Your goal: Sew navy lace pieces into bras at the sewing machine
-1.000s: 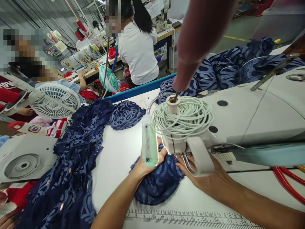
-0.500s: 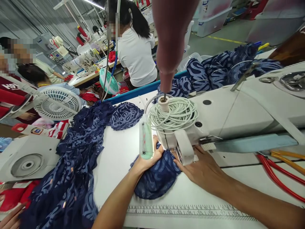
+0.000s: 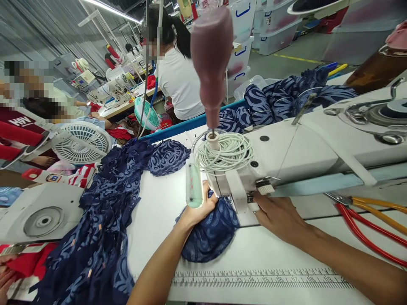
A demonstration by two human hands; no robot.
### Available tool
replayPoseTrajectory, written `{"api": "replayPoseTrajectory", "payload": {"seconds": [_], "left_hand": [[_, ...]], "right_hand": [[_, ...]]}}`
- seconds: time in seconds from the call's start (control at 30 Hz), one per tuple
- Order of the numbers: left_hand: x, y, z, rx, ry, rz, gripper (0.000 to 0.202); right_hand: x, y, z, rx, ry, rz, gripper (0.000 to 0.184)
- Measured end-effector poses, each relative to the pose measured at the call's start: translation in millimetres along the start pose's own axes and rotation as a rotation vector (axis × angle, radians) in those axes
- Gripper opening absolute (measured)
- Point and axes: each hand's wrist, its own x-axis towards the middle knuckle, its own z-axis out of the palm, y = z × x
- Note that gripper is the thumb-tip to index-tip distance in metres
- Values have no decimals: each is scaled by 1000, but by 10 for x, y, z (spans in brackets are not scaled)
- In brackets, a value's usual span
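A small piece of dark blue patterned lace fabric [image 3: 211, 235] lies bunched under the head of a white sewing machine [image 3: 305, 152]. My left hand [image 3: 199, 209] rests on the fabric's left side, fingers curled and pressing it by the needle area. My right hand [image 3: 280, 214] lies at the machine's right of the presser foot, its fingertips hidden behind the machine's white guard. A coil of pale cord [image 3: 224, 152] sits on top of the machine, with a maroon thread cone [image 3: 211, 51] above it.
A long heap of the same blue lace [image 3: 104, 220] trails along the left of the white table [image 3: 254, 254]; more is piled behind the machine [image 3: 286, 97]. Red and yellow handled scissors [image 3: 365, 212] lie at the right. A printed ruler [image 3: 260, 279] runs along the front edge. Other people sit at machines beyond, near a white fan [image 3: 81, 142].
My view has tilted up and pulled back, so the thread cone shows whole. My right hand has slid a little to the right of the presser foot. My left hand stays on the fabric.
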Motion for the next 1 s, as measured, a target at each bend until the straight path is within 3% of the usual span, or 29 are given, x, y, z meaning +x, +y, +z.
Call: {"api": "replayPoseTrajectory", "payload": {"seconds": [0.27, 0.37, 0.5, 0.73, 1.0], "left_hand": [[-37, 165, -6, 45, -67, 59, 17], [-49, 173, -3, 53, -86, 48, 12], [-57, 150, 3, 58, -106, 16, 11], [-25, 58, 0, 26, -14, -21, 8], [10, -1, -25, 59, 15, -50, 10]], "right_hand": [[7, -14, 30, -1, 120, -128, 28], [-8, -55, 67, 29, 57, -198, 30], [-58, -96, 110, 7, -108, -309, 48], [-73, -130, 93, -34, -137, -257, 53], [-65, -108, 117, -15, -173, -241, 54]]}}
